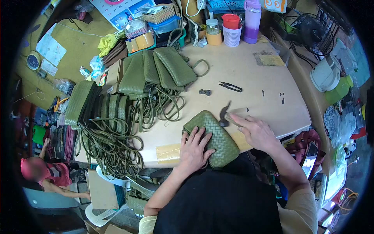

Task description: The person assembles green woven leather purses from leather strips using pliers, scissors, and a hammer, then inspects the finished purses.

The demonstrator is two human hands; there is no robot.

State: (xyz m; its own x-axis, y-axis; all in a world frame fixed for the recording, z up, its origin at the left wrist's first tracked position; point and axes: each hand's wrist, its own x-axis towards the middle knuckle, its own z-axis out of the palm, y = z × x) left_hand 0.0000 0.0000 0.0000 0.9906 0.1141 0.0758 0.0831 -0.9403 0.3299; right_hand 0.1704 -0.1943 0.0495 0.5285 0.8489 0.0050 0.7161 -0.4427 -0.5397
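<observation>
Pressing flat, our left hand (193,150) keeps a released grip, fingers spread on the green woven pouch (212,137) at the counter's (241,70) near edge. Just right, our right hand (255,130) has its grip clenched on a small dark tool (224,115) whose tip touches the pouch's upper right end. Black snips (230,87) lie farther back, mid-counter.
</observation>
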